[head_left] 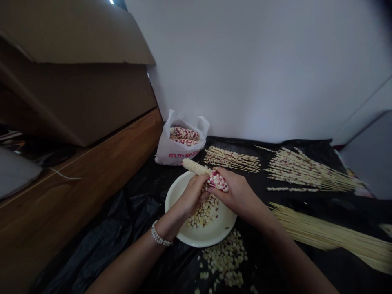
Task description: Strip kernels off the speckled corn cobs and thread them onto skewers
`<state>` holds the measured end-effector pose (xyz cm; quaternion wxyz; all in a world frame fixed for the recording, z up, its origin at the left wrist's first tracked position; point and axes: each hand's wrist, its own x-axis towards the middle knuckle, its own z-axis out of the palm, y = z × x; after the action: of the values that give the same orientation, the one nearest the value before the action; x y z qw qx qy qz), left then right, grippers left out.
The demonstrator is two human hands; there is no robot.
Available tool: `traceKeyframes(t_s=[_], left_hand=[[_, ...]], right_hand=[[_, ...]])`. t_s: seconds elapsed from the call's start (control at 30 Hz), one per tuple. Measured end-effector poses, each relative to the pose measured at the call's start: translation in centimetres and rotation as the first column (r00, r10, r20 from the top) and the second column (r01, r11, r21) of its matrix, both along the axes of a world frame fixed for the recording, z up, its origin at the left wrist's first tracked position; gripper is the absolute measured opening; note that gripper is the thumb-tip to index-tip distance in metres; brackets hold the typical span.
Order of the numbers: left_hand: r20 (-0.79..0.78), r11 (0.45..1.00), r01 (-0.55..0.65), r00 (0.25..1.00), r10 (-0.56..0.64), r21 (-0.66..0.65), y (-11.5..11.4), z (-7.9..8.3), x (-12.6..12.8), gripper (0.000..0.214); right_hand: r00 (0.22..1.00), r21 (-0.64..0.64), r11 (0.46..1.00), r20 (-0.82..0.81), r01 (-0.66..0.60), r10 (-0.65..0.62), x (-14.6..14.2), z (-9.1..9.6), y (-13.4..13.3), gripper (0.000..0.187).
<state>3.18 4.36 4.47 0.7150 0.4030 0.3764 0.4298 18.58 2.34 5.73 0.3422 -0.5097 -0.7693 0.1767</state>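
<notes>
A corn cob (204,173), stripped pale at its far end and still red-and-white near my palm, is held over a white bowl (214,233). My right hand (237,192) is wrapped around the kernelled end. My left hand (192,195), with a bead bracelet on the wrist, pinches the cob from below, thumb against the kernels. Loose kernels (204,213) lie in the bowl under both hands. More loose kernels (225,258) are scattered on the black plastic sheet (122,228) in front of the bowl.
A white plastic bag (180,143) with more speckled cobs stands behind the bowl. Skewers threaded with kernels lie in piles at the back (232,158) and right (306,169). Bare bamboo skewers (330,234) lie at right. A wooden ledge (70,192) and cardboard boxes (76,73) rise at left.
</notes>
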Motion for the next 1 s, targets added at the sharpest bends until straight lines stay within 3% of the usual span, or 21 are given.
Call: traceKeyframes(t_s=[0.17, 0.33, 0.63, 0.87, 1.0], left_hand=[[0.099, 0.995, 0.090, 0.991, -0.084, -0.052, 0.0, 0.2, -0.2, 0.032], [0.000, 1.000, -0.012, 1.000, 0.012, 0.014, -0.4, 0.4, 0.4, 0.040], [-0.099, 0.990, -0.106, 0.988, 0.115, 0.096, -0.1, -1.0, 0.4, 0.049], [-0.092, 0.989, 0.004, 0.996, 0.010, 0.147, -0.4, -0.7, 0.5, 0.046], [-0.064, 0.990, -0.011, 0.998, 0.020, 0.141, -0.4, -0.8, 0.6, 0.046]], right_hand=[[1.000, -0.056, 0.998, -0.024, 0.001, -0.002, 0.6, 0.8, 0.0, 0.023], [0.999, -0.090, 0.996, -0.031, 0.002, -0.005, 0.4, 1.1, -0.1, 0.021], [0.999, -0.103, 0.994, -0.039, 0.028, -0.032, -0.8, 0.8, -0.4, 0.026], [0.996, -0.146, 0.988, -0.059, 0.052, -0.061, 0.0, 1.5, -0.4, 0.017], [0.995, -0.141, 0.987, -0.057, 0.071, -0.079, -0.3, 1.4, -0.5, 0.017]])
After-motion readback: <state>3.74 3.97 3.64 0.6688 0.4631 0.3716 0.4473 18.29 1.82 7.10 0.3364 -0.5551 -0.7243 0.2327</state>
